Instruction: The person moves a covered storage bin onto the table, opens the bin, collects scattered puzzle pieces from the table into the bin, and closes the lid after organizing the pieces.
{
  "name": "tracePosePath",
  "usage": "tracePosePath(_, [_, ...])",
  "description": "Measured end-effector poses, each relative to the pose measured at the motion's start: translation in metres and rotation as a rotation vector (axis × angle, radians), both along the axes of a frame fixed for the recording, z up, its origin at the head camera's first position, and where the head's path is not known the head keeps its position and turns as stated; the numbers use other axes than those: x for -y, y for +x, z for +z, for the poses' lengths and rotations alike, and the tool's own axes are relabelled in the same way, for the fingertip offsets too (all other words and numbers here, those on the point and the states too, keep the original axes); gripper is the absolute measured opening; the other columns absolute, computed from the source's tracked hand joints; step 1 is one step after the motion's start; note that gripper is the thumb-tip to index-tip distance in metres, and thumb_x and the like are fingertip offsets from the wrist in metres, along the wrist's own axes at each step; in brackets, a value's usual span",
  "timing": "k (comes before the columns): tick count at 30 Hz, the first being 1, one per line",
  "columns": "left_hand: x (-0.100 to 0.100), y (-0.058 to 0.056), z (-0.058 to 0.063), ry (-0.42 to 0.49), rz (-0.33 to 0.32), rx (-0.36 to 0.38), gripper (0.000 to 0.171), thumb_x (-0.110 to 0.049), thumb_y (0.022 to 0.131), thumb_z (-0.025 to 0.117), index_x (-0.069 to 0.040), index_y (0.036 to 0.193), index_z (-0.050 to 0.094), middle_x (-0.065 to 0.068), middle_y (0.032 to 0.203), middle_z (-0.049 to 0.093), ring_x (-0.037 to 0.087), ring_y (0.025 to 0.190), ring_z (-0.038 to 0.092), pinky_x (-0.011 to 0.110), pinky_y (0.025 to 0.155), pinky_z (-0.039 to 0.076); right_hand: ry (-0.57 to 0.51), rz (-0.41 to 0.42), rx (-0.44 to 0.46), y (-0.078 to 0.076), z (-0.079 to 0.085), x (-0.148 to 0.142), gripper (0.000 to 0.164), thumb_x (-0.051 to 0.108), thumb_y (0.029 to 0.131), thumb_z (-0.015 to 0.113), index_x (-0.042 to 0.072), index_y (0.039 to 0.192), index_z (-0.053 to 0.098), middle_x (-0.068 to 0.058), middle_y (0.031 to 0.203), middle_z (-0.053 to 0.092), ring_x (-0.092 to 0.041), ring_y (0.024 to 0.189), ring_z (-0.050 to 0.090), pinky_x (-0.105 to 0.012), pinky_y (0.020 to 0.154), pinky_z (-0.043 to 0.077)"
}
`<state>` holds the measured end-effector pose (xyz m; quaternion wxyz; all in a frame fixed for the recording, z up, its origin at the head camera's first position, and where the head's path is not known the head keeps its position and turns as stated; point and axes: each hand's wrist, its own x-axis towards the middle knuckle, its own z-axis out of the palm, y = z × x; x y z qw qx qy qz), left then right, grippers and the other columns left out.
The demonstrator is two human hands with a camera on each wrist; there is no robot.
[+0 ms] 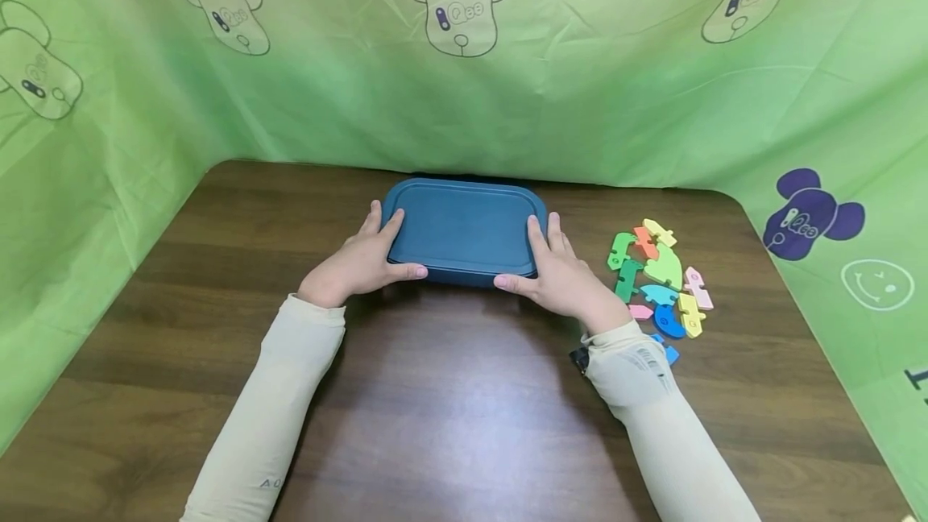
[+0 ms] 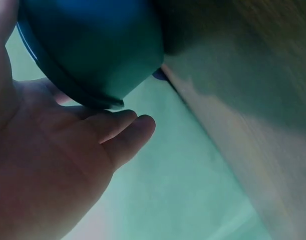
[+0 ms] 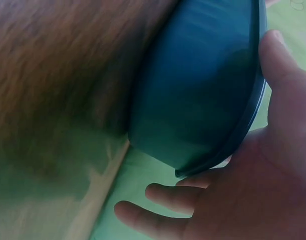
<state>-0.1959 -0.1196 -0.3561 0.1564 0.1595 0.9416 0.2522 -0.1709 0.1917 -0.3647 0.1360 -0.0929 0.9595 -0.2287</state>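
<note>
A dark blue lidded box, rectangular with rounded corners, sits near the back of the table with its lid on. At its left end is my left hand, fingers spread along the rim and thumb at the front edge. My right hand touches the opposite end in a mirrored way, index finger over the lid's corner and thumb on the front rim. Both wrist views show the box's smooth side wall tapering below the projecting lid rim, with fairly straight fingers beside it. The box's contents are hidden.
Right of the box lies a loose group of colourful flat puzzle-like pieces, several with small markings; the right forearm partly covers a blue one. Green printed fabric hangs close behind the brown wooden table and along its sides.
</note>
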Motion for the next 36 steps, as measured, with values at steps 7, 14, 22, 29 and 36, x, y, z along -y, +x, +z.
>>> tracePosePath(7, [0.004, -0.002, -0.004, 0.049, 0.004, -0.042, 0.110, -0.057, 0.087, 0.075, -0.010, 0.163, 0.012, 0.020, 0.166, -0.008, 0.044, 0.146, 0.026, 0.051, 0.114, 0.029, -0.039, -0.024, -0.008, 0.001, 0.000, 0.000, 0.118, 0.072, 0.087, 0.062, 0.013, 0.162, -0.007, -0.018, 0.164, -0.020, -0.048, 0.147, 0.017, -0.060, 0.112, 0.028])
tracePosePath(14, [0.008, -0.003, -0.016, 0.179, 0.044, -0.035, 0.113, -0.054, 0.084, 0.079, -0.009, 0.163, 0.012, 0.017, 0.167, -0.007, 0.036, 0.152, 0.012, 0.050, 0.116, 0.024, -0.119, -0.065, -0.054, -0.001, -0.008, 0.003, 0.121, 0.068, 0.082, 0.072, 0.012, 0.163, 0.002, -0.020, 0.166, -0.010, -0.046, 0.148, 0.018, -0.058, 0.113, 0.027])
tracePosePath(22, [0.003, -0.002, -0.016, 0.230, 0.060, -0.031, 0.112, -0.051, 0.084, 0.080, -0.007, 0.162, 0.013, 0.017, 0.167, -0.008, 0.036, 0.151, 0.011, 0.050, 0.117, 0.023, -0.206, -0.108, -0.050, -0.001, -0.009, 0.000, 0.122, 0.062, 0.080, 0.078, 0.011, 0.163, 0.004, -0.020, 0.167, -0.009, -0.043, 0.150, 0.009, -0.059, 0.115, 0.022])
tracePosePath(29, [0.003, 0.001, -0.015, 0.231, 0.059, -0.030, 0.110, -0.046, 0.085, 0.082, -0.007, 0.162, 0.014, 0.019, 0.167, -0.003, 0.038, 0.150, 0.015, 0.052, 0.116, 0.024, -0.218, -0.102, -0.046, 0.000, -0.007, -0.002, 0.121, 0.058, 0.081, 0.079, 0.009, 0.163, 0.004, -0.022, 0.166, -0.010, -0.044, 0.150, 0.009, -0.059, 0.115, 0.022])
tracePosePath(36, [0.003, 0.003, -0.013, 0.218, 0.068, -0.046, 0.107, -0.047, 0.084, 0.082, -0.010, 0.162, 0.019, 0.018, 0.168, 0.002, 0.038, 0.150, 0.016, 0.053, 0.115, 0.025, -0.215, -0.079, -0.061, 0.002, -0.005, -0.006, 0.120, 0.059, 0.080, 0.080, 0.009, 0.163, 0.011, -0.022, 0.166, -0.006, -0.044, 0.150, 0.011, -0.058, 0.115, 0.022])
